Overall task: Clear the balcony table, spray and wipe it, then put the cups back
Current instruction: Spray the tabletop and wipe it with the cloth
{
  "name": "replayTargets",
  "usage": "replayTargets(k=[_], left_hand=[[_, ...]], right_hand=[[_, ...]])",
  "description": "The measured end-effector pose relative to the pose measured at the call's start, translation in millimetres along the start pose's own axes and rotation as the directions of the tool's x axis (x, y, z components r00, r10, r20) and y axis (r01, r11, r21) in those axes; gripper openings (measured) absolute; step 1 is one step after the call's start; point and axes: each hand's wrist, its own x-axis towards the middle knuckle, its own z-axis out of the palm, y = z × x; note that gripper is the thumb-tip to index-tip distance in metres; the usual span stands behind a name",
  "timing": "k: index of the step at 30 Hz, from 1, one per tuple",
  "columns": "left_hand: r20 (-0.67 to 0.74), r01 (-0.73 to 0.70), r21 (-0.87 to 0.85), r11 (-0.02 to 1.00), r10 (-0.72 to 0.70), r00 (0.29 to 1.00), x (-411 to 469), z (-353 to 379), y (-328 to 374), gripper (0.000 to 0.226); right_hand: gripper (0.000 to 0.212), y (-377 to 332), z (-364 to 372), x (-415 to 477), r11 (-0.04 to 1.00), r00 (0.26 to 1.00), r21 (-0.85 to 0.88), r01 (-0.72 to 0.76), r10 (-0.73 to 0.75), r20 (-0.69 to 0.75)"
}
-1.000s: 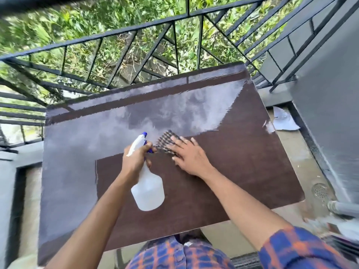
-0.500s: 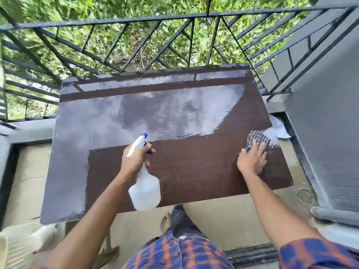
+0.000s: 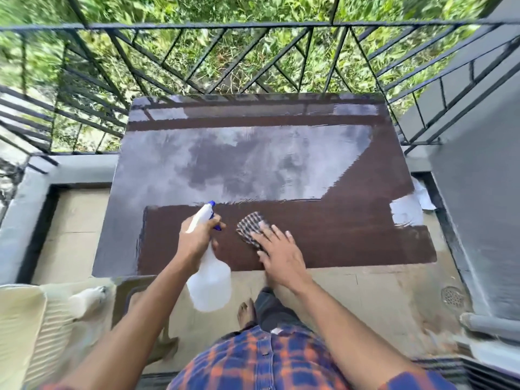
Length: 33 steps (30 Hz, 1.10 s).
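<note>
The checked cloth point(image 3: 250, 226) is pressed flat to the counter point(image 3: 351, 237), near its front edge, under the spread fingers of the right grip point(image 3: 281, 257) for wiping, while the spray bottle point(image 3: 209, 285) is held ready, its neck wrapped by the left grip point(image 3: 197, 237).

We record the table point(image 3: 351, 237): dark brown top, glossy, with a pale grey sheen over its far part and left side. One checked cloth point(image 3: 249, 223) lies flat on the darker near strip, about mid-width, near the front edge.
</note>
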Motion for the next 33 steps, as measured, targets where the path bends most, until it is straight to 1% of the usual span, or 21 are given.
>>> replayTargets(k=[2,4,7,8,10,12,14,19,23,24,28,31,33], left_hand=[[0.014,0.016,0.004,1.0,-0.016,1.0,-4.2,2.6,-2.8,0.008],[0.039,0.018,0.009,1.0,-0.018,0.999,-7.9,7.9,-4.0,0.007],[0.065,0.021,0.017,1.0,-0.022,0.998,-13.0,18.2,-4.7,0.007],[0.074,0.023,0.024,0.999,-0.024,0.997,-14.6,22.5,-4.6,0.009],[0.093,0.022,0.037,0.999,-0.025,0.995,-16.1,29.9,-4.8,0.012],[0.109,0.023,0.056,0.998,-0.029,0.994,-15.8,40.8,-5.6,0.011],[0.132,0.026,0.076,0.997,-0.036,0.991,-14.8,55.7,-5.8,0.007],[0.176,0.048,0.125,0.991,-0.07,0.982,-14.1,97.2,-7.5,0.011],[0.198,0.047,0.144,0.989,-0.076,0.977,-15.7,131.7,-3.8,0.01],[0.207,0.049,0.145,0.988,-0.079,0.975,-15.9,140.2,-2.3,0.011],[0.24,0.055,0.141,0.988,-0.088,0.967,-11.6,170.9,5.9,0.012],[0.245,0.055,0.133,0.99,-0.087,0.966,-5.9,194.5,13.8,0.011],[0.247,0.052,0.128,0.99,-0.082,0.965,-1.5,210.5,19.9,0.011]], right_hand=[[0.053,39.2,-10.8,-25.9,0.989,0.987,0.014,-0.149,0.15,-0.053],[0.052,88.7,-27.7,-47.7,0.937,0.931,0.045,-0.345,0.348,-0.113],[0.055,165.3,-59.7,-81.6,0.783,0.765,0.091,-0.616,0.621,-0.172],[0.055,188.7,-69.9,-93.6,0.731,0.711,0.092,-0.676,0.68,-0.181],[0.056,219.8,-87.0,-115.2,0.663,0.641,0.096,-0.742,0.744,-0.187],[0.055,236.3,-94.5,-128.9,0.616,0.591,0.12,-0.779,0.784,-0.189],[0.055,239.6,-92.9,-132.9,0.602,0.572,0.144,-0.785,0.795,-0.205],[0.054,206.0,-73.2,-124.1,0.574,0.515,0.189,-0.797,0.809,-0.283],[0.053,170.7,-56.8,-121.0,0.651,0.593,0.125,-0.749,0.742,-0.314],[0.052,168.3,-55.1,-122.6,0.656,0.599,0.12,-0.745,0.738,-0.311],[0.051,183.6,-64.8,-126.9,0.653,0.596,0.121,-0.747,0.74,-0.31],[0.05,215.9,-77.7,-123.4,0.639,0.568,0.169,-0.751,0.755,-0.329],[0.05,240.2,-87.2,-119.9,0.654,0.58,0.199,-0.729,0.746,-0.328]])
